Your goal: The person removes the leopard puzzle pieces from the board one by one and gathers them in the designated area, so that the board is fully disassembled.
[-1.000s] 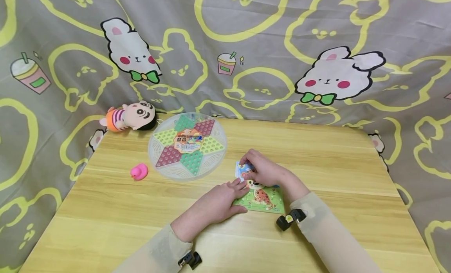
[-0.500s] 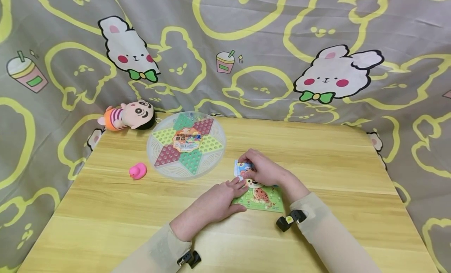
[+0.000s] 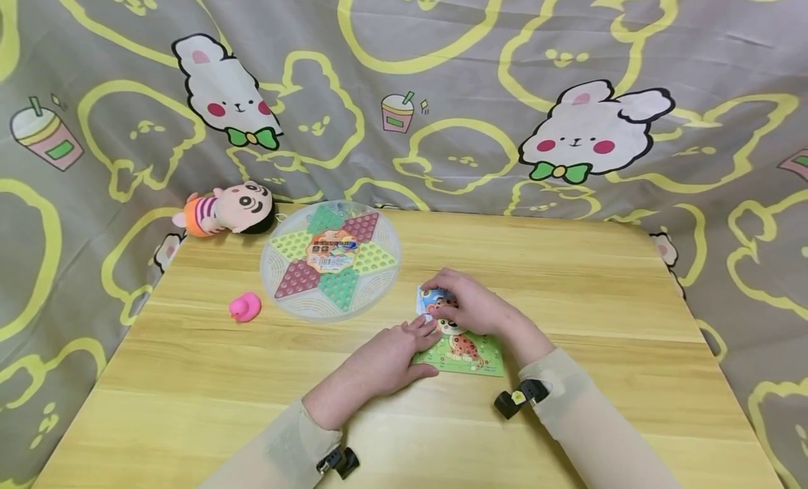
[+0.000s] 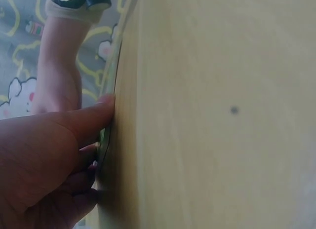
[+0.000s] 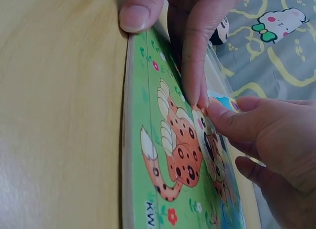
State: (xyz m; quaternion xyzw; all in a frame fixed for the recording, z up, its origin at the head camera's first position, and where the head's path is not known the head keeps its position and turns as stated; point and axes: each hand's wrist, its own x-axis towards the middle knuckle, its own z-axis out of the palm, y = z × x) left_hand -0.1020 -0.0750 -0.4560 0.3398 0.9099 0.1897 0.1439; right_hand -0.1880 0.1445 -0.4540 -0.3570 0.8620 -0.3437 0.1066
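Orange, black-spotted leopard point(image 3: 463, 349) on a green flowered puzzle point(image 3: 492, 366), pink duck point(image 3: 245, 307), yellow-patterned grey curtain point(image 3: 435, 92)

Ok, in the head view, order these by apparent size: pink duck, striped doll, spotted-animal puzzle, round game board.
1. Round game board: largest.
2. Spotted-animal puzzle and striped doll: not ranked, since the left hand and right hand cover part of the puzzle.
3. Pink duck: smallest.

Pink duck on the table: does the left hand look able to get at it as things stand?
Probably yes: in the head view, nothing stands between the left hand and the pink duck, though the hand would have to leave the puzzle it rests on.
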